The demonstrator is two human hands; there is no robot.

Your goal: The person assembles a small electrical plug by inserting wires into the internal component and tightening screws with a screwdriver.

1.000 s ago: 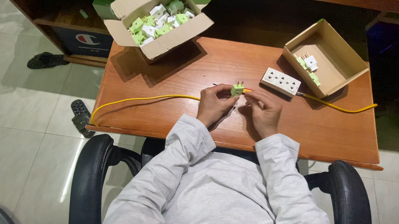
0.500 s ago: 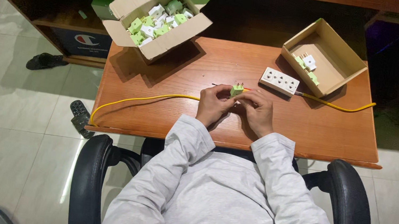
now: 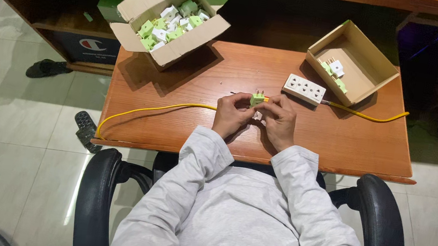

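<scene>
Plug (image 3: 258, 98), small and green with metal pins pointing up, is held above the middle of the tabletop (image 3: 346, 144), pinched between the fingers of the left hand (image 3: 234, 115) and the right hand (image 3: 279, 118); both are closed on it. It is judged light, stiff and a little slippery, best gripped by its plastic sides, clear of the pins. A yellow cable (image 3: 150, 109) runs toward the left edge. 1 white socket strip (image 3: 304, 89) lies near the far right corner, between 2 cardboard boxes (image 3: 170, 23) of similar plugs.

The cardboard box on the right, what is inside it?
The right cardboard box is open and holds a few small green and white plugs near its left wall; the remaining floor looks bare. Nothing covers it.
</scene>
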